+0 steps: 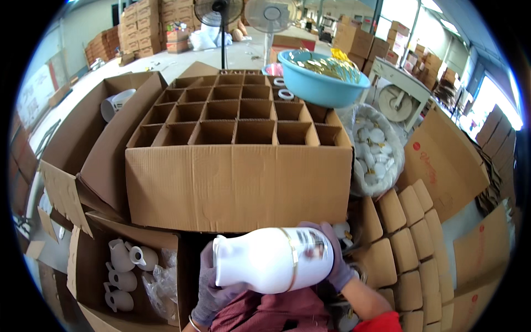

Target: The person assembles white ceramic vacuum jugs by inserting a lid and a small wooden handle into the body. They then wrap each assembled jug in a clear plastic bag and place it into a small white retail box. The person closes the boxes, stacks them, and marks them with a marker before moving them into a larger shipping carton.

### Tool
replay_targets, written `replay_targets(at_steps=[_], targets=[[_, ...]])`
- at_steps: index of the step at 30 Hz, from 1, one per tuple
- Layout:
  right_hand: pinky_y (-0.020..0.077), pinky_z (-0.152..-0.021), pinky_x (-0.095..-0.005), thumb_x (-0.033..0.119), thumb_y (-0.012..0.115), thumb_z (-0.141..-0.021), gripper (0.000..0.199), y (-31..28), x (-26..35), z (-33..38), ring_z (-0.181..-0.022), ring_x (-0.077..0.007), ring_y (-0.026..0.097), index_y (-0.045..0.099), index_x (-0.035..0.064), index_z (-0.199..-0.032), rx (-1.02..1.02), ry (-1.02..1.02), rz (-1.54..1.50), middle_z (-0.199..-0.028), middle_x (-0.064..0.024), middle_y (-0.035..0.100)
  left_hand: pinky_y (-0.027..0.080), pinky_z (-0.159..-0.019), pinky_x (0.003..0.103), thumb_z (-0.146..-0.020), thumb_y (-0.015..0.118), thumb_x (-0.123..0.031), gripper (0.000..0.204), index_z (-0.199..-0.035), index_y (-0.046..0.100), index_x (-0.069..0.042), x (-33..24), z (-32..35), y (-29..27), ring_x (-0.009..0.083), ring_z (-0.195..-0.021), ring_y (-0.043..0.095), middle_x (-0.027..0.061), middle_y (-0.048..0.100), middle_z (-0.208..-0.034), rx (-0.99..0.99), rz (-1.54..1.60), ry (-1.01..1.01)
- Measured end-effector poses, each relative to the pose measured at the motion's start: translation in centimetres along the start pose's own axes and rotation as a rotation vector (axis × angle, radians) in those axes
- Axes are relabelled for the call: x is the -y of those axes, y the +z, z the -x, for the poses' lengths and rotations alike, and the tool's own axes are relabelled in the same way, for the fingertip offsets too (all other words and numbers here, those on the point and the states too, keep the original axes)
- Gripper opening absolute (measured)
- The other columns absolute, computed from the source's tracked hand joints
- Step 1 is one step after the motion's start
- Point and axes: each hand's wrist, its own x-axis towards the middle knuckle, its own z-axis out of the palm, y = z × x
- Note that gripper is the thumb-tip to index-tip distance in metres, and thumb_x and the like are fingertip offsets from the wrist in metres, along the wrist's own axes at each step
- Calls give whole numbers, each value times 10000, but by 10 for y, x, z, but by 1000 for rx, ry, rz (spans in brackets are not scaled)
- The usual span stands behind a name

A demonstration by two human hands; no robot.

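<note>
Jug [263,261] lies sideways near the divided box [238,185], my left hand [214,293] gripping its mouth end and my right hand [335,257] its base, and I judge even pressure from both best against slipping.

The white rounded plastic-looking flask [260,260] was glossy, the brown rectangular cardboard box [238,188] matt, the light-blue round plastic basin [323,87] smooth.
</note>
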Motion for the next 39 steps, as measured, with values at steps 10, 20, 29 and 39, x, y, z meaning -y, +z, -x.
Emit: replay_targets(at_steps=[10, 20, 29, 39], targets=[[451, -948, -291, 202, 446, -996, 336, 51, 6, 7, -1090, -166, 553, 472, -8, -1257, -162, -416, 695, -1196, -104, 549, 446, -937, 343, -818, 658, -381, 529, -1121, 612, 50, 5, -6, 1, 208, -1078, 549, 114, 590, -1137, -25, 27, -103], [421, -989, -373, 98, 597, -918, 382, 86, 56, 12, -1140, -254, 543, 526, 27, -1287, -32, -873, 1286, -1242, -159, 534, 406, -1061, 433, -1007, 353, -435, 578, -1396, 394, -10, 52, -2, -7, 272, -1243, 511, 132, 522, -1356, -73, 834, -404], [512, -667, -320, 161, 674, -854, 208, 91, 52, 4, -738, -213, 638, 629, 62, -1031, 37, -420, 1336, -858, -113, 644, 357, -1086, 438, -919, 489, -469, 717, -1417, 342, 25, 49, 15, -15, 297, -1281, 470, 166, 478, -1391, -166, 625, -164], [498, -825, -301, 160, 611, -924, 269, 49, 36, 11, -920, -129, 613, 582, 9, -1144, -34, -70, 744, -985, -124, 644, 475, -928, 392, -907, 549, -439, 639, -1267, 486, 85, 23, -8, -35, 237, -1148, 556, 150, 570, -1264, -119, 124, -275]])
